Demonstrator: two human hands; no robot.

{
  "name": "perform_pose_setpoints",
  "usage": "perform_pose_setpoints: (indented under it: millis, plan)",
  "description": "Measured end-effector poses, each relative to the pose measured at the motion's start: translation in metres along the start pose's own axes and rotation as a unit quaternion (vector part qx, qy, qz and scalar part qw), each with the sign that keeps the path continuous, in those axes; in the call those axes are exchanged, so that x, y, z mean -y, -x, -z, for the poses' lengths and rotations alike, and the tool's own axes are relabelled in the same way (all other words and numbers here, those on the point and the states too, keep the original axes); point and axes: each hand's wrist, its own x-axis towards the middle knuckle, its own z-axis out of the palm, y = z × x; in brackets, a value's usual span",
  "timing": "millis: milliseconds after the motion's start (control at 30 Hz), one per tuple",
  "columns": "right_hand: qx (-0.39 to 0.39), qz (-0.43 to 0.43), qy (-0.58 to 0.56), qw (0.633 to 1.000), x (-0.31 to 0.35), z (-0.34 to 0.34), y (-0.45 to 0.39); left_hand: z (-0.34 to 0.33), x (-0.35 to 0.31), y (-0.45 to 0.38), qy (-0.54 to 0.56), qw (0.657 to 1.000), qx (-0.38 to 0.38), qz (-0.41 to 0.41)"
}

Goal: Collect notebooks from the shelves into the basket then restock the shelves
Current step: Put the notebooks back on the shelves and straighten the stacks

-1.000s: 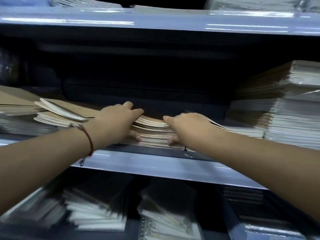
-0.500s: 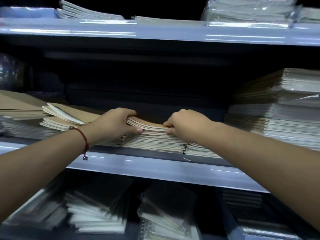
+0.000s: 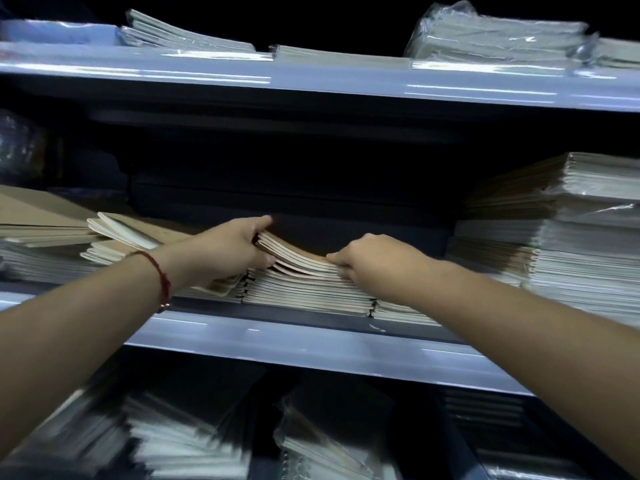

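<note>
A stack of thin brown-covered notebooks (image 3: 304,292) lies on the middle shelf (image 3: 311,344). Its top few notebooks (image 3: 294,256) are lifted and bowed, higher at their left end. My left hand (image 3: 232,249), with a red string bracelet at the wrist, grips that raised left end, thumb underneath. At the right end my right hand (image 3: 374,261) pinches the same few notebooks, fingers curled over their edge. No basket is in view.
More notebooks lie fanned at the left (image 3: 114,240) and in a tall stack at the right (image 3: 568,244). The top shelf (image 3: 311,77) holds plastic-wrapped packs (image 3: 498,36). Wrapped notebooks (image 3: 180,441) fill the blurred bottom shelf.
Both hands went from lying flat on the stack to gripping its top few notebooks. The left end of that bundle has risen off the stack.
</note>
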Motion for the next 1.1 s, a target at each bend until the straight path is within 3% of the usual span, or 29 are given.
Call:
perform_pose_setpoints:
  millis: [100, 267, 400, 500, 667, 833, 1000, 1100]
  plan:
    - [0.004, 0.001, 0.013, 1.0, -0.001, -0.002, -0.004, 0.0, 0.001, 0.002, -0.131, 0.991, 0.007, -0.019]
    - [-0.004, -0.019, 0.031, 0.999, 0.003, -0.008, -0.006, -0.012, 0.013, 0.016, -0.195, 0.969, -0.142, -0.054]
    - [-0.021, -0.013, 0.058, 0.998, 0.011, -0.018, -0.002, -0.01, 0.01, 0.013, -0.212, 0.973, -0.095, -0.001]
    - [-0.044, 0.014, 0.01, 0.999, 0.023, -0.028, 0.004, -0.006, 0.01, 0.009, -0.117, 0.992, -0.046, 0.021]
    - [-0.078, 0.017, 0.009, 0.997, 0.011, -0.034, -0.003, -0.012, 0.015, 0.004, -0.169, 0.979, -0.117, -0.011]
    - [-0.102, 0.0, 0.008, 0.995, 0.007, -0.04, -0.007, -0.009, 0.022, 0.009, -0.144, 0.987, -0.065, -0.027]
    - [-0.123, 0.019, 0.0, 0.992, 0.004, -0.046, -0.01, -0.021, 0.02, 0.005, -0.289, 0.949, -0.124, -0.005]
    - [-0.157, 0.021, 0.018, 0.987, 0.003, -0.057, -0.008, -0.026, 0.02, 0.009, -0.299, 0.943, -0.141, -0.028]
